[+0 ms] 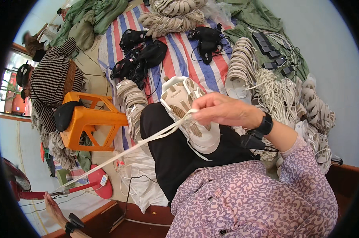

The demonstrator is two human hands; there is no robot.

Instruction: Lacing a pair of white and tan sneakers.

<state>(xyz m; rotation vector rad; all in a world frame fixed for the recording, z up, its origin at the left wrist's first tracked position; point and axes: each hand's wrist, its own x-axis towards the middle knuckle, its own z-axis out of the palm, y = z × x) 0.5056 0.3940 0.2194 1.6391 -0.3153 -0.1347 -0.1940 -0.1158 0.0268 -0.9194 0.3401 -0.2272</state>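
A beige and white sneaker upper (pixel 201 137) with brown mesh patches lies on my black-trousered thigh, toe toward me. My right hand (pixel 215 109) is over its lacing area, thumb and fingers pinched on a pale shoelace (pixel 147 139). From there the lace runs taut in a long line down to the left. Out at the far lower left, my left hand (pixel 54 208) is seen edge-on with its fingers stretched straight. The lace's far end passes close to those fingertips; whether it touches them I cannot tell. A short loose lace end hangs by the toe.
Stacked shoe uppers (pixel 241 67) and a heap of laces (pixel 272 89) lie to the right, more uppers (pixel 132 101) left of my knee. An orange stool (pixel 94 123) and a red fan stand (pixel 100 182) are left. Black bundles (pixel 151 53) lie on the striped sheet (pixel 183 59). Another person (pixel 54 71) sits far left.
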